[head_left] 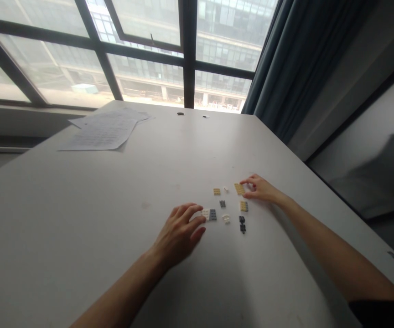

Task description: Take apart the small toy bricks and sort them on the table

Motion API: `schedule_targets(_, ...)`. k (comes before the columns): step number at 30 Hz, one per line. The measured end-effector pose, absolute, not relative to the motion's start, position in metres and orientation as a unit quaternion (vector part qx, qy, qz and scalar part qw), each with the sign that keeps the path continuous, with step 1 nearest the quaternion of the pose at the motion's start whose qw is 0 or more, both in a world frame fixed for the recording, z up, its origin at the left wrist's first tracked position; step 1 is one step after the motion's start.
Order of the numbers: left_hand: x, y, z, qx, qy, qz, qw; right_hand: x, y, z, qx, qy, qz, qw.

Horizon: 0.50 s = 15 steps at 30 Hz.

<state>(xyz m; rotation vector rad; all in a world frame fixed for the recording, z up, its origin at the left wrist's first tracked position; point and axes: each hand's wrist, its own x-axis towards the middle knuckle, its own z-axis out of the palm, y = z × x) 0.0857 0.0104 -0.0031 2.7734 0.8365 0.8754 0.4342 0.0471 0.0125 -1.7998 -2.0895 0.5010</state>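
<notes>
My left hand (pixel 184 233) rests low over the table, its fingers loosely spread and the thumb apart. Its fingertips reach the left end of a white and grey toy brick plate (pixel 212 214), covering part of it. My right hand (pixel 259 188) has thumb and index finger at opposite edges of a tan brick plate (pixel 239 189). Between the hands lie a smaller tan plate (pixel 216 192), a small white piece (pixel 226 189), a dark grey piece (pixel 222 203) and a white curved piece (pixel 226 219). Below my right hand are a tan and grey plate (pixel 244 206) and black pieces (pixel 242 224).
All the bricks lie on a white table (pixel 115 218). Printed sheets of paper (pixel 104 130) overlap at its far left. Two round holes, one a dark hole (pixel 180 114), sit near the back edge. Windows stand behind, with a dark curtain (pixel 275 68) at right.
</notes>
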Motion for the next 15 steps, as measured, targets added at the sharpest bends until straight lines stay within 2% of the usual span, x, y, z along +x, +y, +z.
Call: schedule_targets(15,0.0851,0.0106,-0.0047,0.915,0.277,0.285,0.065,0.4322,0.0532,0.0141,-0.635,-0.736,0.174,0.161)
